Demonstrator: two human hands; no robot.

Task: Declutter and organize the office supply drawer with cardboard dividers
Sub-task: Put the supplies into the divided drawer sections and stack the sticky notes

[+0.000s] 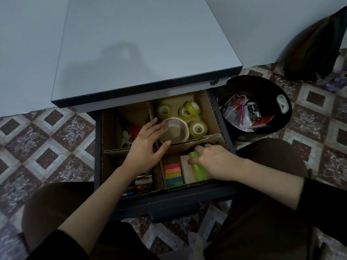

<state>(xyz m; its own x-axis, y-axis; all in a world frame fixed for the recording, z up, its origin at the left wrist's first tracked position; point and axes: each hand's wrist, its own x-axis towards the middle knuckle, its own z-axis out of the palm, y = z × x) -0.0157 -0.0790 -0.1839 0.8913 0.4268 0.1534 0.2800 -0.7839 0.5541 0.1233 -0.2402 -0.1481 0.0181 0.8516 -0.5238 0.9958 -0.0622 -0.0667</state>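
In the head view, one open drawer [169, 196] is seen below a pale cabinet top [146, 44]. It is split by cardboard dividers [112, 152] into four compartments.

In the far right compartment five tape rolls are counted: four small tape rolls [164, 111] of yellow-green tint and one large tape roll [173, 130], which lies nearest the cross divider. The left rim of the large roll is grasped by the left hand [148, 145], with the fingers laid over its top edge and the thumb set against its near side.

In the near right compartment three things are counted, lying side by side. A stack of coloured sticky strips [173, 174] is at the left, a wooden block [187, 170] is in the middle, and a green pad [201, 170] is at the right. The green pad is gripped by the right hand [216, 162], with the thumb on its left side and the fingers curled over its far end.

In the far left compartment scissors [129, 136] with red and white handles are partly hidden by the left hand, so their number cannot be told. In the near left compartment batteries [143, 182] and pens are piled, too crowded to count.

To the right of the drawer one black bin [242, 85] stands on the patterned floor [47, 147], with wrappers and packaging inside it.
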